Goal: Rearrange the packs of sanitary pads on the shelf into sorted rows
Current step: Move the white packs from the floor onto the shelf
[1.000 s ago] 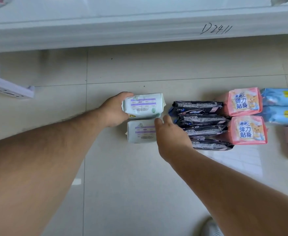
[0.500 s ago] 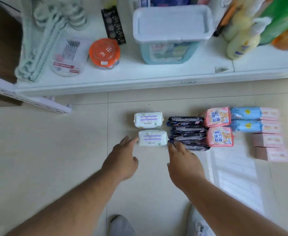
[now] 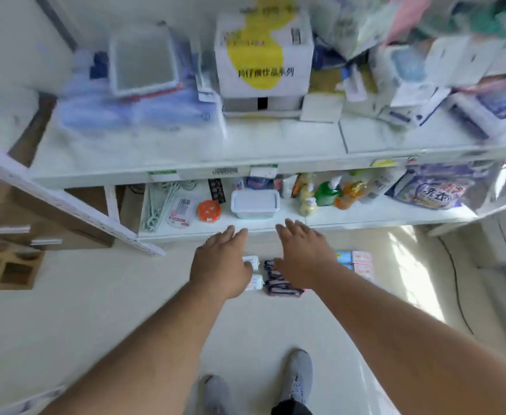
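Packs of sanitary pads lie in rows on the floor tiles below me, partly hidden behind my hands. Two white packs (image 3: 254,272) show between my hands, with several dark packs (image 3: 278,284) right of them. Blue packs (image 3: 344,257) and pale pink packs (image 3: 362,260) lie further right. My left hand (image 3: 220,262) is held out above the white packs, fingers straight, holding nothing. My right hand (image 3: 304,256) is held out above the dark packs, fingers straight and spread, holding nothing.
A white shelf unit (image 3: 245,163) stands in front. Its lower shelf holds a lidded tub (image 3: 254,203), an orange jar (image 3: 209,211), hangers (image 3: 158,205) and bottles (image 3: 326,194). A box (image 3: 263,55) sits on the upper shelf. Cardboard boxes (image 3: 12,235) stand at left. My grey shoes (image 3: 298,375) are below.
The view has risen far from the floor, so the packs look small. Both hands let go of the white packs and lifted away, fingers now straight and empty.
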Available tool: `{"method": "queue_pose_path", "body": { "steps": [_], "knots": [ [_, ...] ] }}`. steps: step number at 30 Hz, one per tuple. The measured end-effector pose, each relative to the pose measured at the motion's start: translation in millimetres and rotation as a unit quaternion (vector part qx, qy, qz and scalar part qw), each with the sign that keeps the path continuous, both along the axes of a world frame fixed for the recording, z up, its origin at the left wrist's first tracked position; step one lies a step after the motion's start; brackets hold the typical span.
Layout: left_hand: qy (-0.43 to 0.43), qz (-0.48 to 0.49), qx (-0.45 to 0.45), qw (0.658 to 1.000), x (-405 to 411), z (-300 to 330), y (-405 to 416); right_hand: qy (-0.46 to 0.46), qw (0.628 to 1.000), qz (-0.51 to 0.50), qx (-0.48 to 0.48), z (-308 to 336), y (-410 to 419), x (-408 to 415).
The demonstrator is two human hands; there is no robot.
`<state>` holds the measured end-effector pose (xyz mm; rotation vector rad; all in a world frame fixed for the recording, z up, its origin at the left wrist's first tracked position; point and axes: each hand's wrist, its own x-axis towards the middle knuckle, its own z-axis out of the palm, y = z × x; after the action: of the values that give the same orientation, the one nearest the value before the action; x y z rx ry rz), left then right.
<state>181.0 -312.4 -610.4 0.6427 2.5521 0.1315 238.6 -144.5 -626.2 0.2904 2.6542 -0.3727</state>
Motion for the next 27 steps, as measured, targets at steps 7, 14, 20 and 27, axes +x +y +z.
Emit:
{"method": "queue_pose_path", "body": {
  "steps": [7, 14, 20, 27],
  "knots": [
    [0.090, -0.014, 0.021, 0.996, 40, 167, 16, 0.078, 0.995, 0.003, 0.060, 170, 11, 48],
    [0.133, -0.039, 0.025, 0.990, 85, 255, 7, 0.109, 0.989, -0.023, 0.099, 256, -9, 108],
    [0.160, -0.051, 0.055, 0.984, 117, 303, 4, 0.123, 0.982, -0.043, 0.134, 308, -12, 148],
    [0.215, -0.080, 0.092, 0.969, 136, 366, 41, 0.164, 0.971, -0.071, 0.157, 369, 23, 173]
  ]
}}
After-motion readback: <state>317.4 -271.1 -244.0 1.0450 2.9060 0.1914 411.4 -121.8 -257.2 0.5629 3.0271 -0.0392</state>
